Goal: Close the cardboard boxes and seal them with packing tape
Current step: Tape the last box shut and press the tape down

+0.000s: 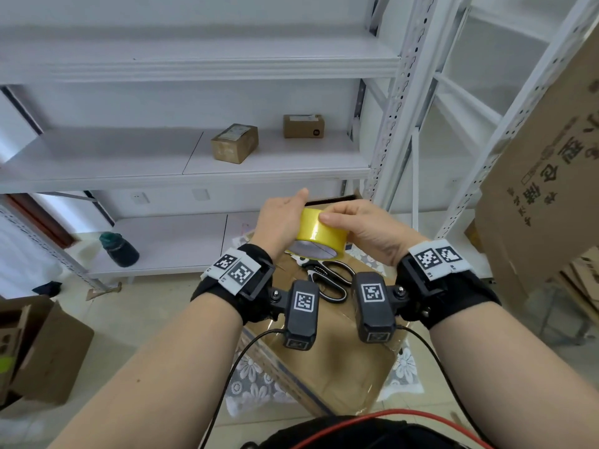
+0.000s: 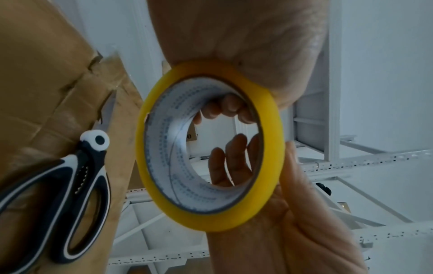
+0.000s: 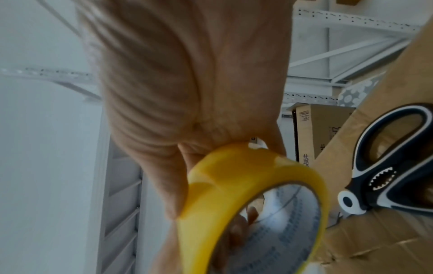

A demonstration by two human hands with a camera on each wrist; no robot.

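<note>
A yellow roll of packing tape (image 1: 319, 233) is held up between both hands above a closed brown cardboard box (image 1: 340, 361). My left hand (image 1: 282, 218) grips the roll's left side, thumb along the rim (image 2: 290, 159); its fingers (image 2: 232, 163) show through the core. My right hand (image 1: 359, 226) grips the right side, thumb on the outer band and fingers (image 2: 230, 107) curled into the core. In the right wrist view the roll (image 3: 234, 176) sits under the palm (image 3: 175, 92). Black-and-white scissors (image 1: 327, 280) lie on the box top.
White metal shelving (image 1: 194, 170) stands behind, with two small sealed boxes (image 1: 235, 144) (image 1: 303, 126) and a dark jar (image 1: 119, 249) lower down. A large flat printed cardboard (image 1: 551, 173) leans at the right. An open box (image 1: 42, 348) sits on the floor, left.
</note>
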